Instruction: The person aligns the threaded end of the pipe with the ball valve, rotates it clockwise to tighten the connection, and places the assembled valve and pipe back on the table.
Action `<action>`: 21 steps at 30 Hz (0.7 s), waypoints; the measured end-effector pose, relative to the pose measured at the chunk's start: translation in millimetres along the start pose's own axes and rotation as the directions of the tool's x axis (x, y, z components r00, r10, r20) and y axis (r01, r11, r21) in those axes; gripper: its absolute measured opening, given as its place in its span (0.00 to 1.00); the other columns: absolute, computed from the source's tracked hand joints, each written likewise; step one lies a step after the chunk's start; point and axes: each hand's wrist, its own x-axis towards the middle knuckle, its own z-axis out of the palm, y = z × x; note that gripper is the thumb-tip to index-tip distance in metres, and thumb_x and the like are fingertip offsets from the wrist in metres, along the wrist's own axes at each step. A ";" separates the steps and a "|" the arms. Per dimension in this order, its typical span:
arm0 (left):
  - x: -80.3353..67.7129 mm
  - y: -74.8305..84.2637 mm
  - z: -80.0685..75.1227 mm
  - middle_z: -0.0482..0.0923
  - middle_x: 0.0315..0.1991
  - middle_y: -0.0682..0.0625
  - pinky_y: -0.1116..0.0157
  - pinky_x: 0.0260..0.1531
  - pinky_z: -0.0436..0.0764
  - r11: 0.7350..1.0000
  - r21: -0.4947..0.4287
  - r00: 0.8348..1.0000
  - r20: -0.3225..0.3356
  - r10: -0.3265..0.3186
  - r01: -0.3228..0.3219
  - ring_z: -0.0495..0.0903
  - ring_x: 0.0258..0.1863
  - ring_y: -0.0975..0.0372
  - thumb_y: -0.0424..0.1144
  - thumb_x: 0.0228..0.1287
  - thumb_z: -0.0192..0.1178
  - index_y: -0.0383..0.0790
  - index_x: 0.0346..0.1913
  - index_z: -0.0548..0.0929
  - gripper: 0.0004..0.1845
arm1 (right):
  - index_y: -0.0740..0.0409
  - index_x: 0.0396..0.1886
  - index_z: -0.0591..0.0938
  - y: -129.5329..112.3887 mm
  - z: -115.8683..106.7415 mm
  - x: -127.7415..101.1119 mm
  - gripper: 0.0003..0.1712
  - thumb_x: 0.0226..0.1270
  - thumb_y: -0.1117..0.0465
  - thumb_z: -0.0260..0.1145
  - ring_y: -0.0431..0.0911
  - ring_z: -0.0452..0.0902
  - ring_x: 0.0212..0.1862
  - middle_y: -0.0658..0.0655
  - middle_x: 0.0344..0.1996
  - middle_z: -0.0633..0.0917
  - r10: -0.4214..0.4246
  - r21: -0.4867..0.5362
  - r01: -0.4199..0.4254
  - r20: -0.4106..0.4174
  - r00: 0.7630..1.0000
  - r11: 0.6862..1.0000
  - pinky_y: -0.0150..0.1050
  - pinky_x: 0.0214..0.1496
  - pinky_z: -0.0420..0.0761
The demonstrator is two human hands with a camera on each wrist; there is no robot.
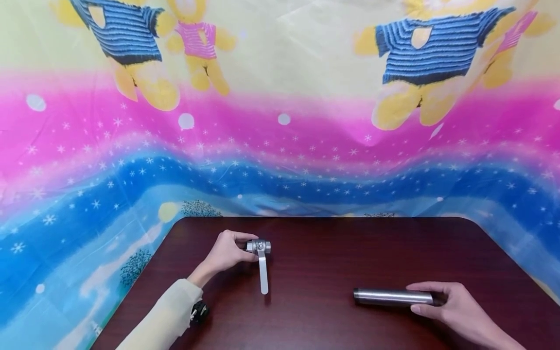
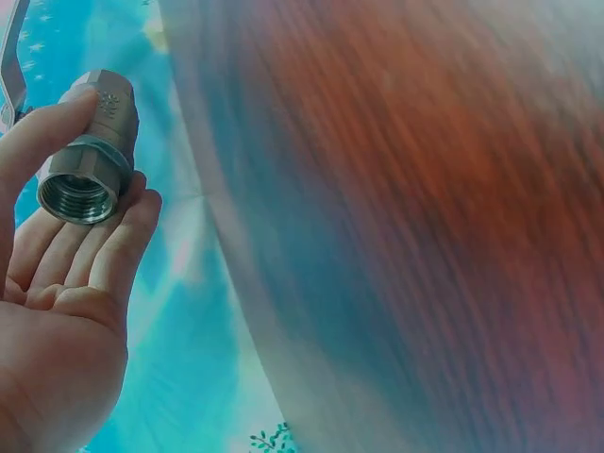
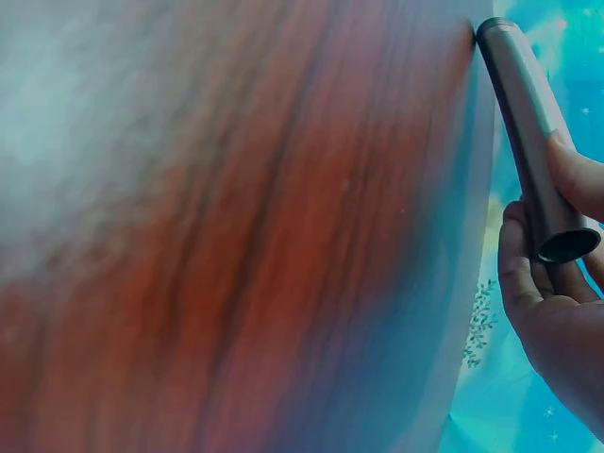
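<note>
My left hand (image 1: 227,251) pinches a metal ball valve (image 1: 261,246) by its left end, between thumb and fingers. The valve's flat lever handle (image 1: 263,274) points toward me in the head view. A threaded opening (image 2: 77,197) on the valve faces the camera in the left wrist view. Over to the right, my right hand (image 1: 457,307) grips the right end of a steel pipe (image 1: 389,296), which lies roughly level and points left. In the right wrist view the pipe's hollow end (image 3: 568,245) shows near the thumb and fingers. Valve and pipe are well apart.
Both hands are over a dark reddish-brown table (image 1: 315,253) with rounded far corners. Behind and beside it hangs a cloth backdrop (image 1: 280,146) printed with bears and snowflakes. A black device (image 1: 199,312) is strapped at the left wrist by a cream sleeve (image 1: 164,318).
</note>
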 end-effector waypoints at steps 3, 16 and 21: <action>-2.8 5.0 -0.7 0.90 0.43 0.42 0.63 0.38 0.87 0.999 -0.051 1.000 0.008 0.003 -0.002 0.90 0.39 0.56 0.28 0.47 0.82 0.32 0.58 0.88 0.30 | 0.69 0.62 0.84 -4.0 1.8 2.2 0.29 0.65 0.59 0.79 0.42 0.83 0.36 0.61 0.46 0.89 0.000 -0.004 0.000 -0.037 0.999 1.000 0.38 0.33 0.83; -12.4 18.3 -1.7 0.89 0.45 0.37 0.59 0.44 0.88 0.968 -0.251 0.999 0.036 -0.010 0.018 0.90 0.45 0.51 0.24 0.50 0.78 0.25 0.61 0.84 0.31 | 0.66 0.61 0.85 -32.4 5.3 18.3 0.29 0.62 0.61 0.81 0.44 0.83 0.35 0.58 0.42 0.90 -0.038 0.067 0.050 -0.172 0.984 0.996 0.40 0.33 0.85; -10.6 27.7 -0.1 0.89 0.45 0.36 0.58 0.44 0.88 0.958 -0.286 0.999 0.051 0.003 0.011 0.90 0.45 0.51 0.24 0.50 0.76 0.24 0.60 0.84 0.31 | 0.67 0.61 0.85 -43.1 3.5 24.0 0.28 0.62 0.63 0.80 0.44 0.83 0.34 0.58 0.39 0.90 -0.117 0.069 0.136 -0.228 0.967 0.988 0.39 0.33 0.85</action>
